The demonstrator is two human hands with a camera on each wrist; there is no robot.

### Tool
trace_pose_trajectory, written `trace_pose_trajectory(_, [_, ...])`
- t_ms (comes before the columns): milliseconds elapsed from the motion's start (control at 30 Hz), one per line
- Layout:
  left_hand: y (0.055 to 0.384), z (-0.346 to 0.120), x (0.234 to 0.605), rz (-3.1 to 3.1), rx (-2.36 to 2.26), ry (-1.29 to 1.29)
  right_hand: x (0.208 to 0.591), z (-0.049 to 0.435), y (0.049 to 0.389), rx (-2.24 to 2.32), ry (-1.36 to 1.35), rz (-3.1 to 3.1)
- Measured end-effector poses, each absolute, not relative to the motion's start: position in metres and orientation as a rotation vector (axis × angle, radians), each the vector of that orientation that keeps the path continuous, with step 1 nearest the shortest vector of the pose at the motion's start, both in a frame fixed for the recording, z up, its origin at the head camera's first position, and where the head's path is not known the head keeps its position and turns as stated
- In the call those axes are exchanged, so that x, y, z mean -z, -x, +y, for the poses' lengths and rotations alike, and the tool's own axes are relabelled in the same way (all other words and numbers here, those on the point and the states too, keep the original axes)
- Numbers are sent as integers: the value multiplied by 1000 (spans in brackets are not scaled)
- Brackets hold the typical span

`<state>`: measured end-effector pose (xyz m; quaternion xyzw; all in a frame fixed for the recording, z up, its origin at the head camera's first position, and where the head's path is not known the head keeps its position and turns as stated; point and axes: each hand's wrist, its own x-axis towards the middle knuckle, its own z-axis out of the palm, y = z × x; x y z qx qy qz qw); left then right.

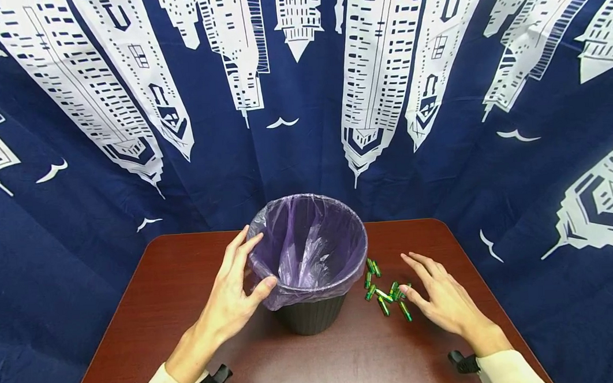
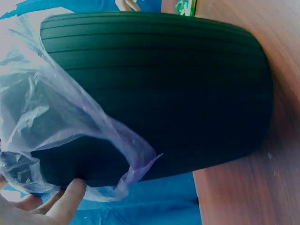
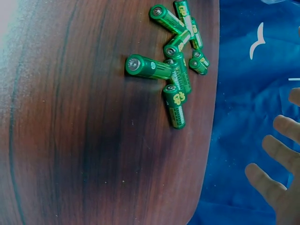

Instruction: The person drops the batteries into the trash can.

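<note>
A dark ribbed trash bin (image 1: 308, 318) stands upright on the table, lined with a thin purple plastic bag (image 1: 296, 296) folded out over its rim. My left hand (image 1: 234, 293) is at the bin's left side, fingers extended along the bag and thumb tip at the front of the rim. In the left wrist view, its fingertips rest against the bag (image 2: 117, 129) and the bin wall (image 2: 187, 93). Several green and yellow batteries (image 1: 384, 306) lie in a loose heap right of the bin. Just right of them my right hand (image 1: 444, 300) hovers, fingers spread, holding nothing.
The reddish-brown wooden table (image 1: 152, 315) has rounded far corners. Behind it hangs a dark blue cloth (image 1: 304, 157) printed with white upside-down buildings and birds. A black strap (image 1: 215, 381) circles the left wrist, another strap (image 1: 463, 362) the right one.
</note>
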<state>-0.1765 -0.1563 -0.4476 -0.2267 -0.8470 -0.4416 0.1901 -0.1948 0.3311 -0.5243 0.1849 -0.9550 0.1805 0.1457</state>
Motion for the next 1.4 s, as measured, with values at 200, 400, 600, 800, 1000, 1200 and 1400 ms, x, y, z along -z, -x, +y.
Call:
trace_pose_trajectory(200, [175,-151,453,-2331,1334,611,531,332,194,-527,-539,-2760])
trace_pose_trajectory(400, [175,-151,453,-2325,1342,595,536,332,196,-532,-537,-2761])
trace_pose_trajectory(600, [174,-153,453,-2313,1355,577,545,333,200,-537,-566,-2814])
trace_pose_trajectory(800, [176,-151,455,-2308,1364,604,555,340,195,-546,-540,-2855])
trace_pose_trajectory(1000, [176,-151,455,-2316,1364,598,561,344,191,-641,-576,-2836])
trace_pose_trajectory(1200, [177,-151,455,-2308,1370,609,563,348,190,-854,-637,-2901])
trace_pose_trajectory(1400, [177,-151,455,-2314,1376,608,569,353,193,-927,-767,-2873])
